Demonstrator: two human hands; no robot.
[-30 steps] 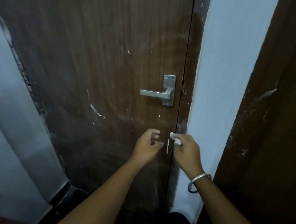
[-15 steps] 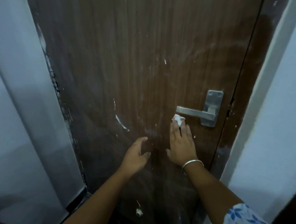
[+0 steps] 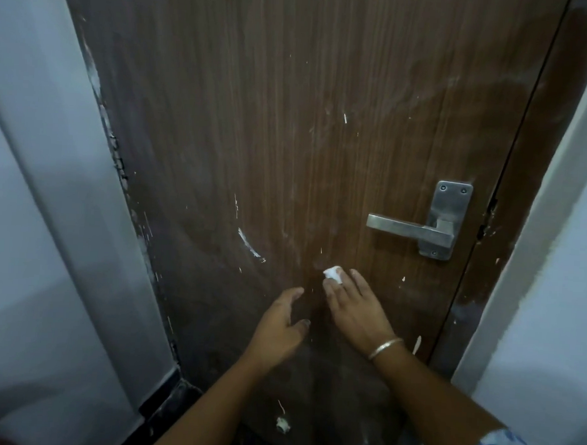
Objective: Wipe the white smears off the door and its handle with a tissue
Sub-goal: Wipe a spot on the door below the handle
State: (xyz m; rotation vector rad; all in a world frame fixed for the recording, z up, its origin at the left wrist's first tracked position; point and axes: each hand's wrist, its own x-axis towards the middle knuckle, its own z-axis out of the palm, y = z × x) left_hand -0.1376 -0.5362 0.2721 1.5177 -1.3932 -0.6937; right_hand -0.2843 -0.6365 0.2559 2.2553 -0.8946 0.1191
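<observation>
A brown wooden door [image 3: 324,122] fills the view, with a steel lever handle [image 3: 410,230] at the right. My right hand [image 3: 355,310] lies flat on the door below and left of the handle, its straight fingers pressing a small white tissue [image 3: 333,273] against the wood. My left hand [image 3: 281,327] hovers beside it with relaxed fingers, holding nothing. A curved white smear [image 3: 248,245] shows left of the tissue, a thin streak [image 3: 236,202] above it, and small specks higher up [image 3: 345,118].
Pale walls flank the door at the left [image 3: 31,208] and right [image 3: 561,270]. A white blob [image 3: 282,425] sticks low on the door and a smear [image 3: 416,344] sits near its right edge. Dark skirting [image 3: 160,395] runs at the lower left.
My right hand has slid the tissue down and left, away from the handle's tip toward the middle of the door. The view has shifted slightly; my left hand stays hovering beside it.
</observation>
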